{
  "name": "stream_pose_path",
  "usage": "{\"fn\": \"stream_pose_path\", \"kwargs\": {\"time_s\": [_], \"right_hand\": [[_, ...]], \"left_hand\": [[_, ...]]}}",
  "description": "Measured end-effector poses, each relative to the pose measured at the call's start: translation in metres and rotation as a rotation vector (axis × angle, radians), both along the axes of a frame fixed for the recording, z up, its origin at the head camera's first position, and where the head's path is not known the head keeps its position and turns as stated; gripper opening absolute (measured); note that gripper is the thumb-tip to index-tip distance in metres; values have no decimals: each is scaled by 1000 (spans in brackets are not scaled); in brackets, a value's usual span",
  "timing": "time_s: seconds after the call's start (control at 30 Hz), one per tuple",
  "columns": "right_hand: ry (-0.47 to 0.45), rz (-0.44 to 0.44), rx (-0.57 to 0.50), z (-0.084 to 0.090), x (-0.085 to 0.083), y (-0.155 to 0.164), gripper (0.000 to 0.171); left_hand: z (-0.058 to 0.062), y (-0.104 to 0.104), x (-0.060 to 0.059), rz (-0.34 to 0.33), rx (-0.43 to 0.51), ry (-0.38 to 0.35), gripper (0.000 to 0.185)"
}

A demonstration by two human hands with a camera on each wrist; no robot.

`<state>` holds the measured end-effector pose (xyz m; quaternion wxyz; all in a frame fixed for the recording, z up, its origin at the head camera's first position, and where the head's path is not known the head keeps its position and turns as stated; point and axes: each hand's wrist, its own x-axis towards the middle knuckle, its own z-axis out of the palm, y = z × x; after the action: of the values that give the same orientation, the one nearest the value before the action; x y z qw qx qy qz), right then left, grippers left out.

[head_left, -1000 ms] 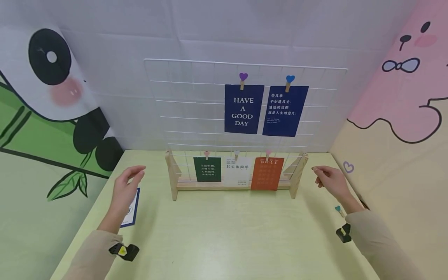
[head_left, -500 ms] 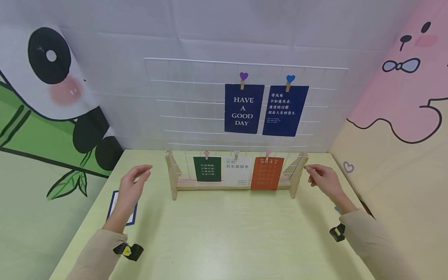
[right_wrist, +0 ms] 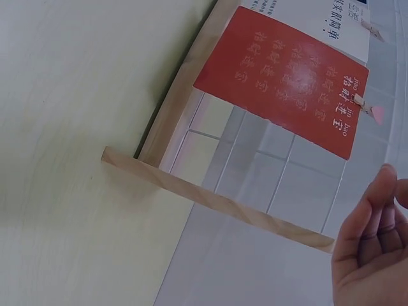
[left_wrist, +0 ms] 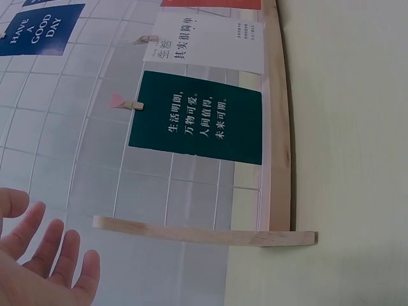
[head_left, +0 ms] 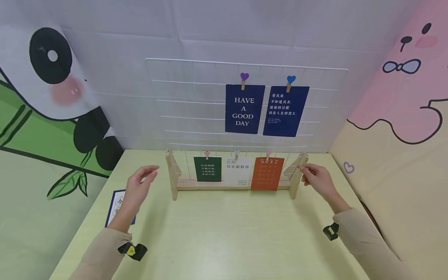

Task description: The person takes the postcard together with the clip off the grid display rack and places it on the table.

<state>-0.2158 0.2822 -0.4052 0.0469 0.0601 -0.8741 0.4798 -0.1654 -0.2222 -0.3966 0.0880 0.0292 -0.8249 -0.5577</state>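
Observation:
A white wire grid rack (head_left: 192, 93) on a wooden stand (head_left: 217, 188) carries several cards. My left hand (head_left: 140, 186) hovers left of the stand, fingers relaxed and apart, holding nothing. On the other side, my right hand (head_left: 319, 179) has its fingertips right at the stand's right wooden foot (right_wrist: 223, 203); its fingers are loosely bent, with nothing held. The lower part bears a green card (left_wrist: 197, 118), a white card (head_left: 238, 175) and a red-orange card (right_wrist: 280, 80), each under a small clip. Higher up hang two navy cards, one reading HAVE A GOOD DAY (head_left: 244, 116).
A blue-bordered white card (head_left: 115, 202) lies on the table (head_left: 224, 237), partly behind my left forearm. A purple heart clip (head_left: 244, 77) and a blue heart clip (head_left: 291, 80) hold the navy cards. Printed cloth walls (head_left: 395, 97) enclose the table.
Both hands have moved inward, the left one rightward and the right one leftward to the stand's foot. More of the blue-bordered card shows, while the teal heart clip is now hidden by my right arm.

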Motion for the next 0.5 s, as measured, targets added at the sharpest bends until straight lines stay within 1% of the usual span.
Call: {"fn": "stream_pose_path", "kwargs": {"time_s": [0.33, 0.5], "right_hand": [[5, 9, -28, 1, -3, -10, 33], [19, 20, -29, 5, -5, -15, 33]], "left_hand": [[4, 13, -5, -28, 29, -23, 44], [6, 18, -9, -56, 39, 4, 40]]}}
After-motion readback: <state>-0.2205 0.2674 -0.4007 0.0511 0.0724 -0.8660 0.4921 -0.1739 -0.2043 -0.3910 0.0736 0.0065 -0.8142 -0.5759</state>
